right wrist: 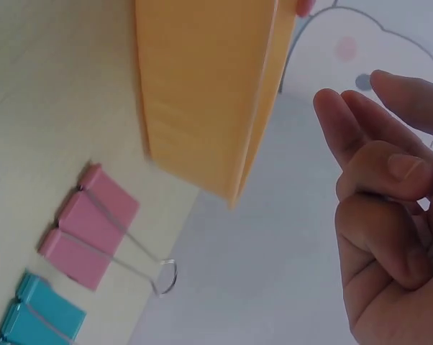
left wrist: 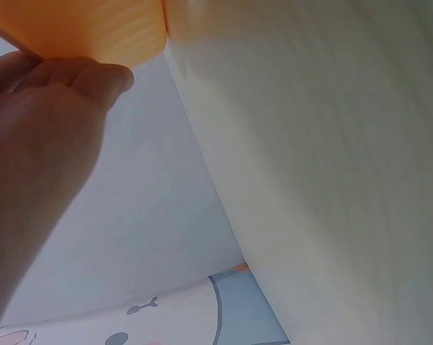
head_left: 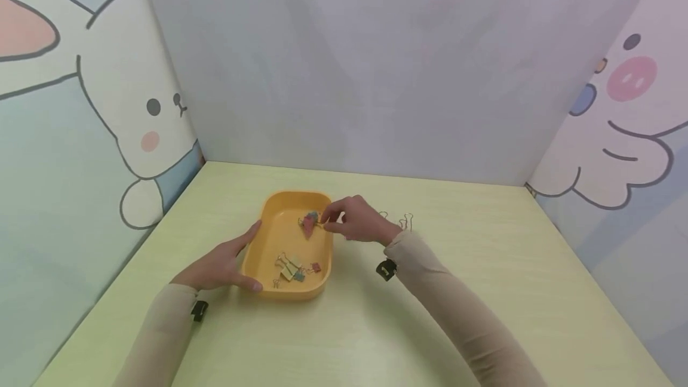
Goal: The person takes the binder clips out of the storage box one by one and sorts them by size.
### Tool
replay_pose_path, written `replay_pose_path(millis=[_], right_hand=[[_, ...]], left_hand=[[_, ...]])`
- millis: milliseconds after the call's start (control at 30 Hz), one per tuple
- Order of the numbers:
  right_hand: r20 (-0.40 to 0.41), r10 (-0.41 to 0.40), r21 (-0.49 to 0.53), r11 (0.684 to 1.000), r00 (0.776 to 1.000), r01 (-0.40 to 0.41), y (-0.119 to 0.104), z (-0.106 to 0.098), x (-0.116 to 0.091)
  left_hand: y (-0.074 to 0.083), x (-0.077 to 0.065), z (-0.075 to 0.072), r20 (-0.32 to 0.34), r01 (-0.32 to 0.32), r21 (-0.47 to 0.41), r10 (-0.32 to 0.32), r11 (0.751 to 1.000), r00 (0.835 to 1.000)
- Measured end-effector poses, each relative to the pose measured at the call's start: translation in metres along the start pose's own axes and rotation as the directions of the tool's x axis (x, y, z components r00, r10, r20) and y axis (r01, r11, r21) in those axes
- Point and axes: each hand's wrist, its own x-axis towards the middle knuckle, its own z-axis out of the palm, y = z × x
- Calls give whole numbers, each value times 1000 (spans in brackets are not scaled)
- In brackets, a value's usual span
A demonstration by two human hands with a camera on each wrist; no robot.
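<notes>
My left hand point(head_left: 221, 264) holds the yellow tray point(head_left: 249, 261) by its left side, the thumb at the near corner and the other fingers along the far part of that side. In the left wrist view that hand point(left wrist: 51, 108) lies against the tray wall. Over the right rim reaches my right hand point(head_left: 361, 220), its fingertips close to a red binder clip point(head_left: 308, 226) in the tray. In the right wrist view, thumb and forefinger stand apart with nothing between them. Nearer in the tray lie yellow binder clips point(head_left: 288, 272) and a small red binder clip point(head_left: 316, 267).
Right of the tray, a pink binder clip point(right wrist: 90, 230) and a blue binder clip point(right wrist: 44, 316) stand on the table. In the head view, wire handles point(head_left: 407, 221) show past the right wrist. Grey cloth point(head_left: 365, 76) and cartoon-printed side panels point(head_left: 153, 148) surround the table.
</notes>
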Motion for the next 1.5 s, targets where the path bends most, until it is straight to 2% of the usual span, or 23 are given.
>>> replay_pose_path(millis=[200,333,467,633,767,967,1200,1433,1500], right_hand=[[127,-89,-38,995,988,94,-25,19,18],[237,-97,-134,982,967,131,-36,35,29],[301,-46,-237,964,953,122,-45,49,36],[353,91,-268,963,931,7,-53,61,41],[371,125,-240,970,920,-35,-52,67,42],[344,110,-209,977,933,-38,-48,71,39],[330,72,-188,982,941,-9,-48,71,38],[321,20,-225,973,947,56,-48,73,38],[328,29,-201,979,944,40,-48,72,38]], left_hand=[[-1,-1,-2,1,-1,6,1,1000,1000],[-2,-1,-1,3,-7,-6,7,1000,1000],[-2,-1,-1,0,-18,-1,18,1000,1000],[-2,-2,-1,0,-35,15,35,999,999],[-2,-1,-1,0,-47,24,47,999,999],[-1,0,-1,-2,-53,35,53,998,999],[-1,-1,-2,-9,-69,35,70,997,998],[0,-1,-2,-6,-63,17,63,998,998],[1,-1,-2,-2,-56,19,57,998,998]])
